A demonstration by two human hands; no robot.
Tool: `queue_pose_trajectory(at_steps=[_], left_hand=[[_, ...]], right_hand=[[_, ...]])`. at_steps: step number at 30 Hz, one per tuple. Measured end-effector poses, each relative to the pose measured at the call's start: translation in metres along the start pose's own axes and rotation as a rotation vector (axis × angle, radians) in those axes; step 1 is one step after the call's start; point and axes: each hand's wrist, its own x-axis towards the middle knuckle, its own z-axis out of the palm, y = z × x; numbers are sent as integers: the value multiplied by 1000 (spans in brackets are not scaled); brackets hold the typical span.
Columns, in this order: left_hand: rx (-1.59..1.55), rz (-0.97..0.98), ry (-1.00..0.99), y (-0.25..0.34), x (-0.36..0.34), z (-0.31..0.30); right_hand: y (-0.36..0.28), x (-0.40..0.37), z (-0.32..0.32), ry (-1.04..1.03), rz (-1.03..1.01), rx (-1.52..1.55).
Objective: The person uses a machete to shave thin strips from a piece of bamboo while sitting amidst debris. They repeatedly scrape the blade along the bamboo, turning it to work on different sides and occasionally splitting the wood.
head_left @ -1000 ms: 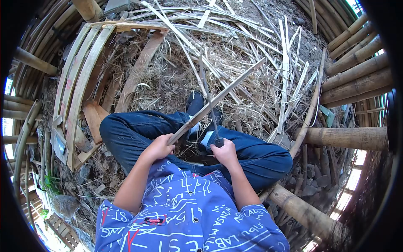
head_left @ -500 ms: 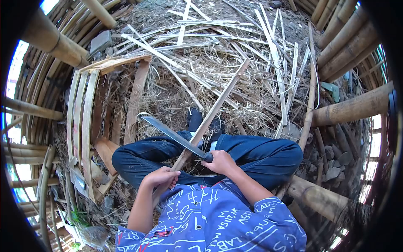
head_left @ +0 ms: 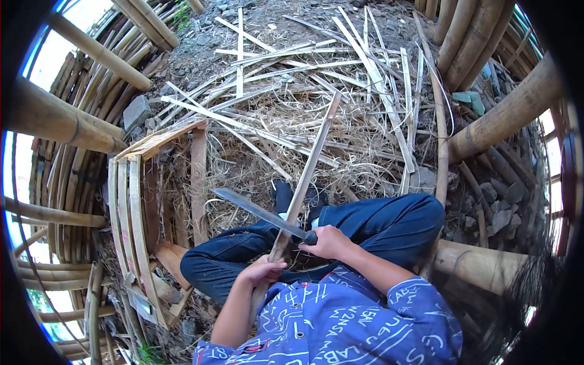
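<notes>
Holds in closed left hand (head_left: 263, 271) the bamboo strip (head_left: 312, 158), toward one o'clock, and in closed right hand (head_left: 331, 243) the machete (head_left: 255, 210), toward ten, and could, by slipping, cut left hand.

One knife (head_left: 260, 212), one held strip (head_left: 310, 167)

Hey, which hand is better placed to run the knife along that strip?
Probably the right hand: it grips the knife, held across the strip, while the left hand holds the strip's near part.
</notes>
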Motion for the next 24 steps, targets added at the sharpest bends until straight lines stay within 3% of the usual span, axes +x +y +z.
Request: queue_pose_trajectory(at_steps=[2, 6, 9, 10, 12, 16, 20, 22, 24], left_hand=[[311, 66, 213, -1, 1, 13], [470, 101, 284, -4, -8, 29], [764, 251, 415, -15, -14, 34], [768, 241, 409, -17, -16, 38], [727, 472, 457, -22, -21, 49], [864, 351, 532, -24, -24, 49], [869, 377, 557, -23, -31, 56], [827, 395, 559, -29, -44, 56], [785, 407, 565, -37, -61, 59]], right_hand=[[-5, -1, 7, 19, -62, 15], [-14, -3, 17, -72, -91, -63], [-13, -3, 20, -90, -103, -172], [-12, -5, 20, -81, -137, -192], [-15, -9, 13, -78, -161, -212], [-23, -10, -5, -103, -187, -296], [-22, -6, -12, -97, -205, -354], [-13, 1, -17, 23, -128, -433], [14, 17, -46, 198, 90, -441]])
